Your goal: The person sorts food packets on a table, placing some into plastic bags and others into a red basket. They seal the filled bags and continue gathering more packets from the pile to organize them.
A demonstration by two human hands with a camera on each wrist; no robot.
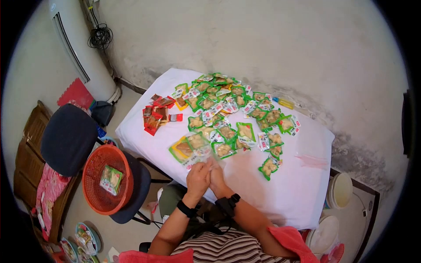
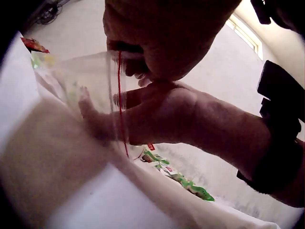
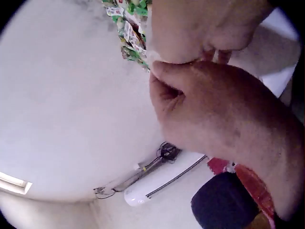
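A clear zip bag with a red line along its mouth lies on the near side of the white-covered table. Green-edged and yellow-edged packets show through its plastic. Both hands meet at the mouth of the bag. My left hand pinches the edge with its fingers curled, seen also in the right wrist view as the left hand. Close beside it, my right hand grips the same edge; the left wrist view shows this right hand partly behind the clear plastic.
Many green packets are heaped beyond the bag, with red packets to the left. An orange basket holding a filled bag stands on a chair at the left. White buckets stand right of the table.
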